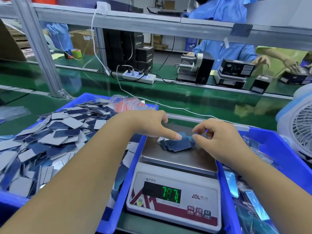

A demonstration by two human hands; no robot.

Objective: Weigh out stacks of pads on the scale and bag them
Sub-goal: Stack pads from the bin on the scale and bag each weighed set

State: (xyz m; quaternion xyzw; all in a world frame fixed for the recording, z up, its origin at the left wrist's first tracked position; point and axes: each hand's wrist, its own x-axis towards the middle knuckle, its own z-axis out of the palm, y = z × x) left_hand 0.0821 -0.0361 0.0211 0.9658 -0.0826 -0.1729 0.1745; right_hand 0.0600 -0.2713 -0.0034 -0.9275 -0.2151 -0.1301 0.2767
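Note:
A small fanned stack of blue pads (pixel 177 144) lies on the steel pan of the white scale (pixel 175 188), whose green display shows about 7.97. My left hand (pixel 148 125) reaches over the pan, and its straight index finger touches the top of the stack. My right hand (pixel 217 137) is at the stack's right edge, thumb and fingers pinching the pads there. A blue bin (pixel 128 183) on the left is heaped with several loose blue and grey pads (pixel 55 135).
A bundle of clear bags with red strips (pixel 128 103) lies at the left bin's far edge. Another blue bin (pixel 276 149) on the right holds filled bags. A white fan (pixel 298 129) stands far right. Across the green belt (pixel 194 102) are a power strip (pixel 139 76) and other workers.

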